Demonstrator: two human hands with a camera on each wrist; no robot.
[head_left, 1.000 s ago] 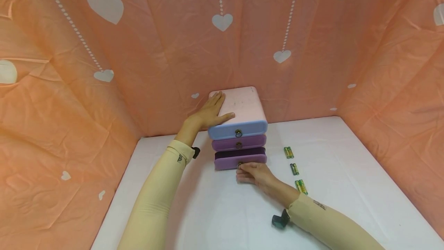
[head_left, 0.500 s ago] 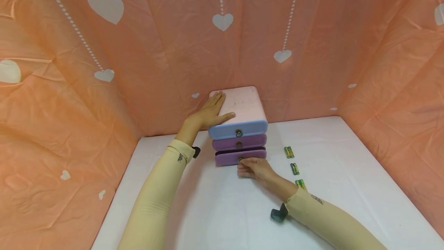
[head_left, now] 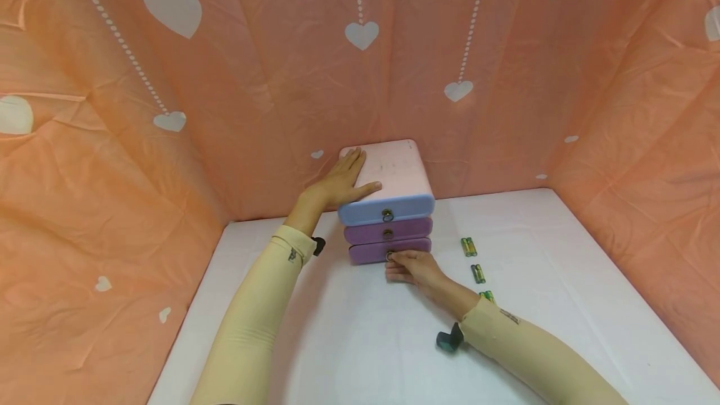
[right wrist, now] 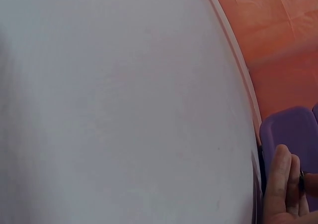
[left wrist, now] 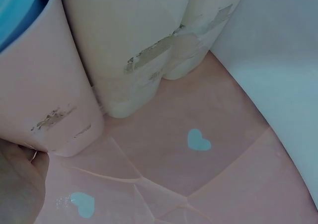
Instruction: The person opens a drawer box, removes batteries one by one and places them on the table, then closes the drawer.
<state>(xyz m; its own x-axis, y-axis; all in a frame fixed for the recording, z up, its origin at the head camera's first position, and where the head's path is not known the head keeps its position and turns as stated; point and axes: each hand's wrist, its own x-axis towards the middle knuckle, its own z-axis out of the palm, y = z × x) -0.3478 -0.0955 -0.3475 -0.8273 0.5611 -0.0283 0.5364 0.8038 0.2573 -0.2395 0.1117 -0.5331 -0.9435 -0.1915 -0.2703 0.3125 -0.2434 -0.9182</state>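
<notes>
A stacked drawer box stands at the back of the table, its pink top (head_left: 396, 170) over a blue front drawer (head_left: 365, 211) and two purple ones. My left hand (head_left: 340, 181) rests on the left part of the top, fingers straight and thumb spread. My right hand (head_left: 419, 270) pinches the ring pull (head_left: 389, 256) of the bottom purple drawer (head_left: 365, 254), which sits about level with the middle drawer (head_left: 362, 233). In the right wrist view, fingers and thumb of the right hand (right wrist: 283, 189) meet at the pull before the purple drawer front (right wrist: 293, 127).
Small green-and-gold batteries lie to the right in pairs: a far pair (head_left: 469, 247), a middle pair (head_left: 477, 274) and a near pair (head_left: 487, 296) partly hidden by the right forearm. Orange cloth (head_left: 270, 111) with hearts hangs behind the white tabletop (head_left: 349, 330).
The bottom drawer has slid back into the box, and the dark gap above its front has disappeared. My right hand moved away from me with it. The left hand stayed in place.
</notes>
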